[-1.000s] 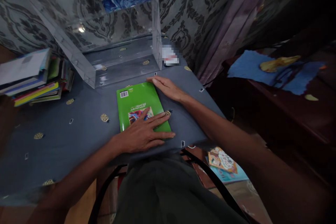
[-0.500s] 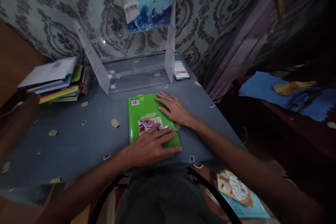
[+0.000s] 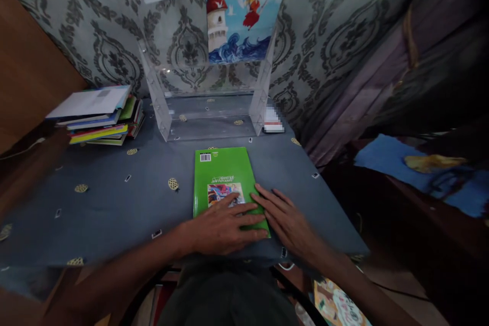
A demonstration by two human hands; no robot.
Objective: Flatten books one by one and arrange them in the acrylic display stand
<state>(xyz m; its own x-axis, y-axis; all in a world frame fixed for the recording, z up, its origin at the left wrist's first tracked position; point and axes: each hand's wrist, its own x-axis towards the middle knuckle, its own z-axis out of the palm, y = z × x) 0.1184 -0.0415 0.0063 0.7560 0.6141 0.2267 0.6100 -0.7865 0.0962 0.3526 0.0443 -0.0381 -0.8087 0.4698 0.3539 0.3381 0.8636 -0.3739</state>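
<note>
A green book (image 3: 225, 165) lies flat on the table near its front edge, its printing upside down to me and its barcode at the far left corner. Spread across the near part of the cover is my left hand (image 3: 231, 224), palm down, partly hiding the small colour picture. My right hand (image 3: 284, 216) rests at the book's right edge, fingers stretched out and fingertips touching the cover's side. Neither hand grips anything.
Behind the book stands a clear acrylic rack (image 3: 214, 127). A stack of books and papers (image 3: 101, 117) is at the left. The patterned tablecloth (image 3: 153, 183) covers the table. Another person's blurred arm (image 3: 34, 168) reaches in from the left. A picture book (image 3: 338, 303) lies low at the right.
My right hand has slid from the book's far right part toward me, down its right edge. My left hand stays on the cover. The view has shifted left and up.
</note>
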